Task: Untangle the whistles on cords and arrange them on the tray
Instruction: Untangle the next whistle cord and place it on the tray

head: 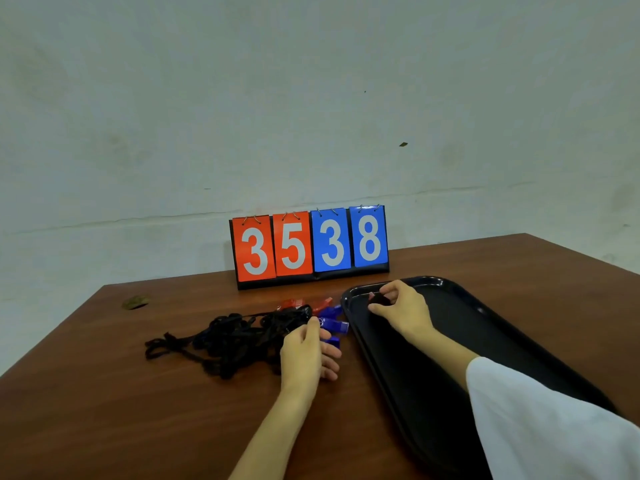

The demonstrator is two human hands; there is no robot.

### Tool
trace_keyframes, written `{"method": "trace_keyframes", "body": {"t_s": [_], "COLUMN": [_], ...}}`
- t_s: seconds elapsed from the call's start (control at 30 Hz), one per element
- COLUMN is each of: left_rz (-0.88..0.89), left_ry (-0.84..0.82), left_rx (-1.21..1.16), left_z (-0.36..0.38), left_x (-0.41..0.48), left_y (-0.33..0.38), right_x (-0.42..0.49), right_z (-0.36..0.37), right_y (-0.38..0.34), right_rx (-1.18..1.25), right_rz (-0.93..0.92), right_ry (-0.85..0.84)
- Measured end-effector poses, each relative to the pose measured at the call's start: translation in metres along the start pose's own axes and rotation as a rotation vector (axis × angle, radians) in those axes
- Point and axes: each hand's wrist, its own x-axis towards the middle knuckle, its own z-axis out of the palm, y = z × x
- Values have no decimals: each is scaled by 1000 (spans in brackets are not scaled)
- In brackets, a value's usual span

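Now, right hand (403, 308) around a dark piece (380, 299) over the black tray (485, 327); left hand (304, 351) among blue whistles (334, 323), grip unclear.

A plain, bare indoor room, its kind otherwise unclear: a stained, cracked pale wall (311, 98) stands behind a brown wood-grain bench (138, 410). A flip scoreboard (310, 247) reading 35 and 38, and coloured whistles (334, 325), suggest sports gear.

Tray (485, 341): black, glossy, rectangular with rounded corners; lies flat on the table (138, 410), set diagonally. Black cords (235, 337): one tangled heap to its left; red whistles (292, 303) and blue whistles (334, 323) cluster at the heap's right end, just beside the tray rim. Small dark object (379, 300): pinched by the right hand (401, 306) over the tray's far corner.
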Motion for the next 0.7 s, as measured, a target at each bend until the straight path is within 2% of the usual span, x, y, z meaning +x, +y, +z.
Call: {"method": "trace_keyframes", "body": {"t_s": [0.17, 0.33, 0.4, 0.53, 0.7], "left_rz": [15, -3, -10, -13, 6], "left_ry": [21, 14, 11, 9, 28], "left_rx": [41, 78, 70, 72, 63], "left_z": [1, 2, 2, 3, 2], "left_x": [0, 2, 2, 3, 2], "left_y": [-1, -2, -2, -3, -1], "right_x": [4, 2, 5, 11, 16], "right_z": [0, -3, 2, 37, 94], "right_y": [6, -17, -38, -75, -102], "right_rx": [-30, -99, -143, -233, -274], "right_rz": [-4, -268, -361, -384, -329], "right_ry": [4, 226, 139, -194, -224]}}
